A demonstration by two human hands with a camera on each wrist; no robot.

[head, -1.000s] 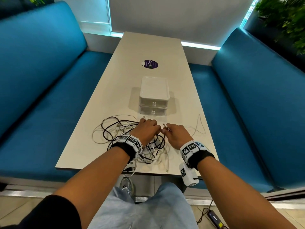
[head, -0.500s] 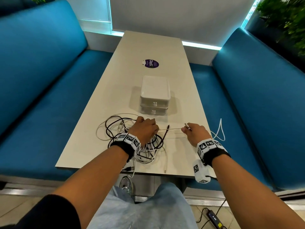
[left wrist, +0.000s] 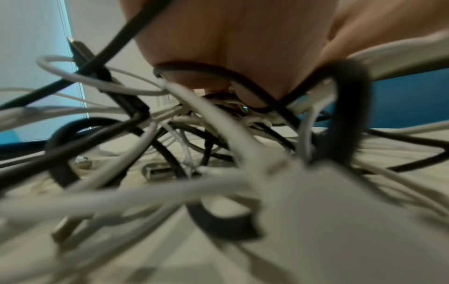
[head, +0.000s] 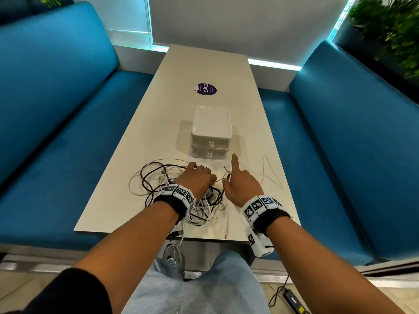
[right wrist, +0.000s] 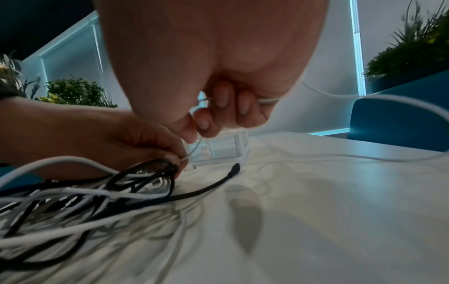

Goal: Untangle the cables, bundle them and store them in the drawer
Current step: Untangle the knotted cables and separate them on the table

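A tangle of black and white cables [head: 167, 189] [left wrist: 170, 134] [right wrist: 73, 192] lies near the table's front edge. My left hand [head: 201, 177] [right wrist: 170, 153] rests curled on the tangle and pinches a thin white cable [right wrist: 192, 151] at its right side. My right hand [head: 235, 184] [right wrist: 218, 111] is close beside it, with three fingers curled round the same white cable and the index finger [head: 234, 160] pointing straight ahead. The cable's slack [head: 267, 168] trails off to the right. A loose black cable end [right wrist: 234, 169] lies between the hands. The white two-drawer box [head: 210, 132] [right wrist: 218, 149] stands just beyond, both drawers closed.
The beige table [head: 204, 64] runs between two blue benches [head: 56, 132] [head: 351, 143]. A purple sticker [head: 205, 89] lies behind the box. A white cable [head: 181, 234] hangs over the front edge. Plants [head: 390, 26] stand at the back right, and a power adapter [head: 292, 300] lies on the floor.
My right hand pulled the white cable out taut to the right, then came back beside the left hand with its index finger now extended. The freed slack lies to the right.
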